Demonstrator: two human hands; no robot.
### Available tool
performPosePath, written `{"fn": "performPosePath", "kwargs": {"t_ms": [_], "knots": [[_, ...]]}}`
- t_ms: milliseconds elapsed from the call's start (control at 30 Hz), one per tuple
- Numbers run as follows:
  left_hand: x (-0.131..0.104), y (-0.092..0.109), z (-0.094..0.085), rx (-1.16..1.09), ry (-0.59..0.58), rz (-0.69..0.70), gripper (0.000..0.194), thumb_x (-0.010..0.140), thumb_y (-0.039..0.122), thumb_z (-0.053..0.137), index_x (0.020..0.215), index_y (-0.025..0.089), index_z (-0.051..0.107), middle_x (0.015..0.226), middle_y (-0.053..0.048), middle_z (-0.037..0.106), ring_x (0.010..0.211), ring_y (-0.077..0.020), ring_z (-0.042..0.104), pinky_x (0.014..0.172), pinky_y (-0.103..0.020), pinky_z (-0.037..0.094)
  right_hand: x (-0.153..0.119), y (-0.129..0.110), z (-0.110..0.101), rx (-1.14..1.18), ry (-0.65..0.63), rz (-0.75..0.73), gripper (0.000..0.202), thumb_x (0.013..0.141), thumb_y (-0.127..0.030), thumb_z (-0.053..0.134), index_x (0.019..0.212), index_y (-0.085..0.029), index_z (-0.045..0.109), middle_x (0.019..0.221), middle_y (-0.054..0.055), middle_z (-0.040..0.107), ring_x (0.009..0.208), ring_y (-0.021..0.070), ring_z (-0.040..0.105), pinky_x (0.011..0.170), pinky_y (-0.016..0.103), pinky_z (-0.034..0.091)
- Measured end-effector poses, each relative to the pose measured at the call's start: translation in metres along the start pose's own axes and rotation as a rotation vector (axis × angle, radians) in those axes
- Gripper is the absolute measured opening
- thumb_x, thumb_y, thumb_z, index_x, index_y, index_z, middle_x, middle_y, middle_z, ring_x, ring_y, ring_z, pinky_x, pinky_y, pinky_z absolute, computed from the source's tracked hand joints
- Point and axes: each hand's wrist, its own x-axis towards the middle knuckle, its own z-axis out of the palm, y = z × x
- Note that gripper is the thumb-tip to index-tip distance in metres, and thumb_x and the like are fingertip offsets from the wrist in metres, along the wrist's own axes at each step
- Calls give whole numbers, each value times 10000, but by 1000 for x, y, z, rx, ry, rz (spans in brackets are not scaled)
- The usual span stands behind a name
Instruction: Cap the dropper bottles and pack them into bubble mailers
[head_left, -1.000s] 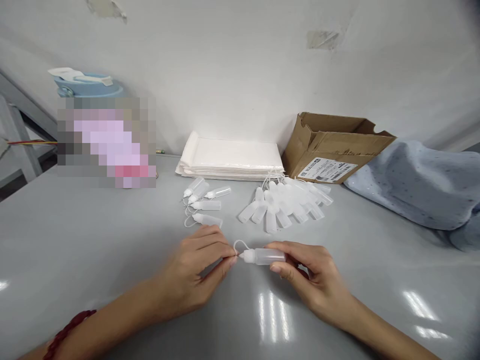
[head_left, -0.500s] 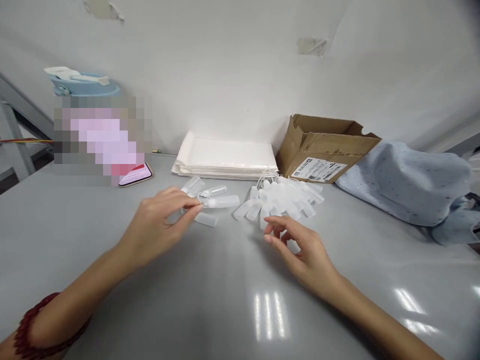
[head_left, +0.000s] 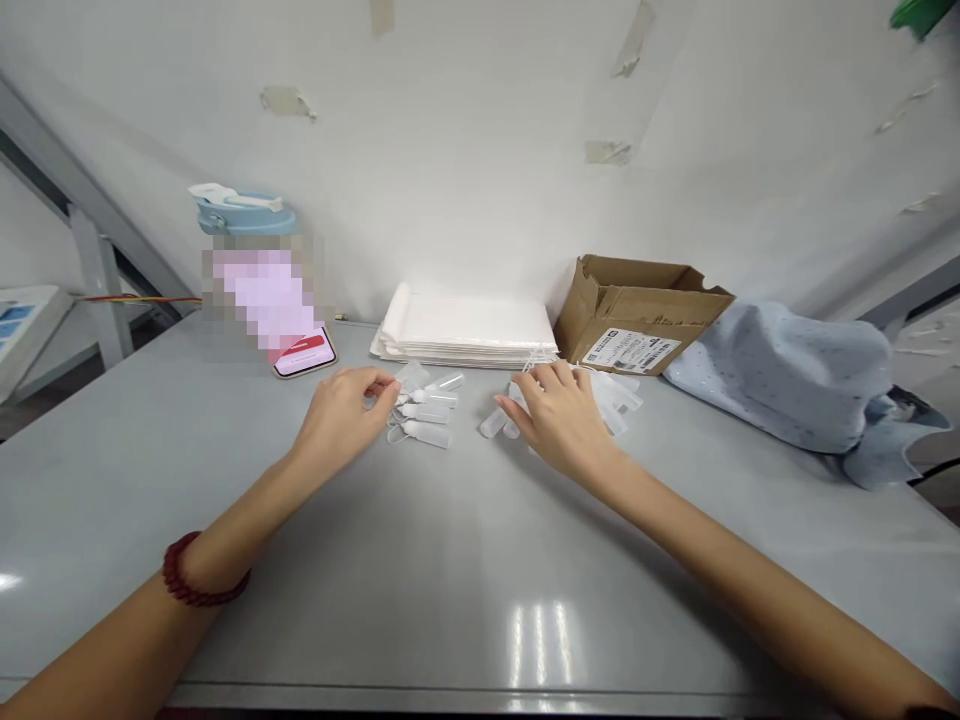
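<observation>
Right hand [head_left: 568, 422] now over bottles [head_left: 493, 423] — table-edge [head_left: 375, 698] distant

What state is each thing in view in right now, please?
Left bottles, lying on their sides
Right bottles, lying heaped, partly hidden
Left hand, fingers pinched at left bottles, grip unclear
Right hand, spread over right bottles
Cardboard box, open-topped
White packets, stacked flat
Phone, screen lit
Blue cloth, lying rumpled
Blue container, top visible, rest blurred

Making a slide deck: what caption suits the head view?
Left hand at translucent bottles, right hand over another pile of them.
</observation>
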Motion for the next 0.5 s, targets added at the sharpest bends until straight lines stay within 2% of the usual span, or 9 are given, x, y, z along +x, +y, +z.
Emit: {"fn": "performPosePath", "kwargs": {"t_ms": [67, 167, 300, 400, 500], "knots": [[0, 0, -1, -2, 16, -13, 281, 832, 367, 470, 861, 183, 679, 785, -33, 699, 749, -216, 593, 645, -292, 420, 15, -6, 1, -65, -76, 23, 287, 944, -361, 485, 988, -117, 630, 982, 119, 639, 983, 260, 568, 832, 444, 446], [-1, 3, -3, -15, 30, -20, 276, 829, 366, 465, 870, 183, 667, 773, -25, 694, 726, -207, 589, 646, -289, 419, 34, -13, 4, -118, -196, 65, 297, 907, -332, 576, 1136, -144, 577, 1141, 83, 606, 992, 215, 609, 843, 425, 504], [-3, 6, -4, -47, 42, -26, 285, 830, 364, 470, 932, 177, 658, 760, -17, 685, 675, -191, 580, 643, -290, 426, 50, -18, 7, -104, -322, 108, 322, 904, -310, 586, 1183, -152, 556, 1179, 91, 594, 993, 218, 614, 821, 420, 525], [-5, 8, -4, -77, 47, -18, 287, 836, 356, 470, 958, 170, 652, 740, -15, 673, 667, -188, 577, 647, -294, 431, 52, -17, 4, -44, -335, 142, 317, 911, -316, 573, 1186, -159, 555, 1184, 85, 590, 988, 211, 615, 823, 416, 525], [-8, 11, -4, -110, 48, 2, 272, 843, 337, 471, 966, 171, 648, 746, -17, 667, 686, -189, 578, 649, -295, 435, 42, -13, -4, 56, -267, 168, 310, 912, -323, 572, 1177, -163, 560, 1182, 81, 591, 982, 208, 617, 824, 419, 524]]}}
